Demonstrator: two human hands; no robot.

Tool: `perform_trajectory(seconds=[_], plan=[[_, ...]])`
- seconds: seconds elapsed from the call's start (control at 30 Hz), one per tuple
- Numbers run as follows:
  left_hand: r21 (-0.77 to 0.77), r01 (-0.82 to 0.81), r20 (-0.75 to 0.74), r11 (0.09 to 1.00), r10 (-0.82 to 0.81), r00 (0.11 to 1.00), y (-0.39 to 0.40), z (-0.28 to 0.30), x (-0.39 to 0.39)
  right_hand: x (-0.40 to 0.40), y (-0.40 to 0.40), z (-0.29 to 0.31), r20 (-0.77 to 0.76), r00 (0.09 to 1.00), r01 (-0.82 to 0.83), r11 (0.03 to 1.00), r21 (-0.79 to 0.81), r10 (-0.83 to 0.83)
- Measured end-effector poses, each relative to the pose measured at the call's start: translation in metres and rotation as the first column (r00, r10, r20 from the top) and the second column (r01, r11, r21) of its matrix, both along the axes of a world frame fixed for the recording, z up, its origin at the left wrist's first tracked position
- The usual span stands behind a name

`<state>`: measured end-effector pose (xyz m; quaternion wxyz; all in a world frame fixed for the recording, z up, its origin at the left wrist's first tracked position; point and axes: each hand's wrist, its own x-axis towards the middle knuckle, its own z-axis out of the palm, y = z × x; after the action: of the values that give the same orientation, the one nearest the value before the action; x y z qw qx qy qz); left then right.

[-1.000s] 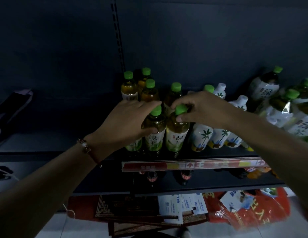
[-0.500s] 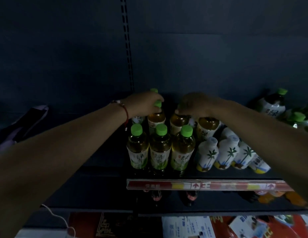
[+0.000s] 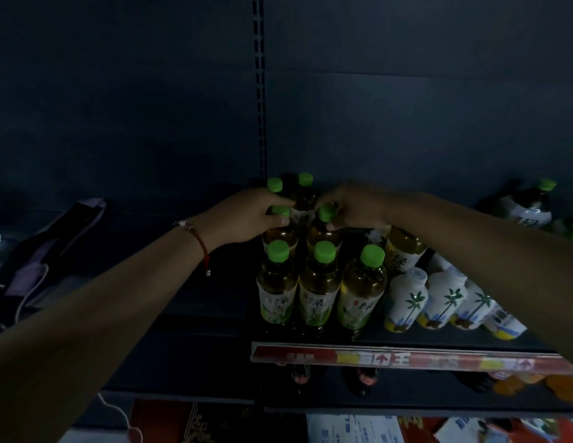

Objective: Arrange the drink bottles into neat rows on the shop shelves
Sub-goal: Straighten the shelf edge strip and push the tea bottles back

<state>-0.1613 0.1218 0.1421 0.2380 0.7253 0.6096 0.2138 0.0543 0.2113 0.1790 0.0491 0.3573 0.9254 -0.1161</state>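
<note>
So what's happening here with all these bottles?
A person is tidying green-capped tea bottles on a dark shop shelf. The left hand grips the neck of one second-row bottle, and the right hand pinches the cap of the bottle beside it. Three tea bottles already stand in a front row. White palm-tree bottles lean untidily to the right.

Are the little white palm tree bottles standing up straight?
No, the white palm tree bottles lean over to the left beside the upright green-capped tea bottles.
</note>
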Motion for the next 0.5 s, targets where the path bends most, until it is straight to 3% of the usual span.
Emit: perform_trajectory(seconds=[0.27,0.4,0.5], plan=[[-0.023,-0.170,0.294,0.985,0.169,0.941,-0.023,-0.018,0.000,-0.011,-0.003,-0.004,-0.054,0.997,-0.062,0.994,-0.091,0.057],[-0.041,-0.136,0.442,0.990,0.141,0.886,-0.045,-0.015,0.010,-0.007,-0.003,-0.004,-0.076,0.995,-0.072,0.993,-0.096,0.065],[-0.004,-0.127,0.429,0.992,0.116,0.896,-0.067,-0.022,0.020,0.003,-0.005,0.003,-0.098,0.995,-0.032,0.986,-0.161,0.017]])
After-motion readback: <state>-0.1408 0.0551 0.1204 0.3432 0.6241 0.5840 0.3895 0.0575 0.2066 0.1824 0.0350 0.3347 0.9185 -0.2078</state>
